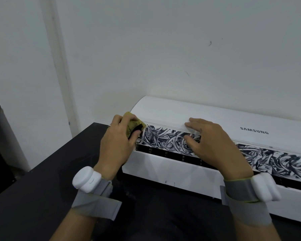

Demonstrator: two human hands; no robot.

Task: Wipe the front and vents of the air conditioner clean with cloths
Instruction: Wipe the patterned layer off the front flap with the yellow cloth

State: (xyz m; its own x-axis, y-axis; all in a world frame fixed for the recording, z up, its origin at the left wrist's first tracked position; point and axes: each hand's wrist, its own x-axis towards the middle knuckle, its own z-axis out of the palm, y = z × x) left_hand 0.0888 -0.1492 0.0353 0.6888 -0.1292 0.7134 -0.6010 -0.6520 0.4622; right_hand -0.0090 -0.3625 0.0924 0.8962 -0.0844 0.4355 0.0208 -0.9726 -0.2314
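1. Head view: left hand (117, 141) grips a yellow cloth (135, 125) at the left end of the air conditioner (215, 122) lying on the black table (42, 185).
2. Right hand (210, 141) lies flat, fingers straight, on its patterned strip (163, 138).

The one legible marking is the brand name SAMSUNG (254, 130), in grey capital letters on the white upper front of the air conditioner (215, 117), toward its right side. Small pale marks inside the dark vent slot (174, 154) are too small to read.
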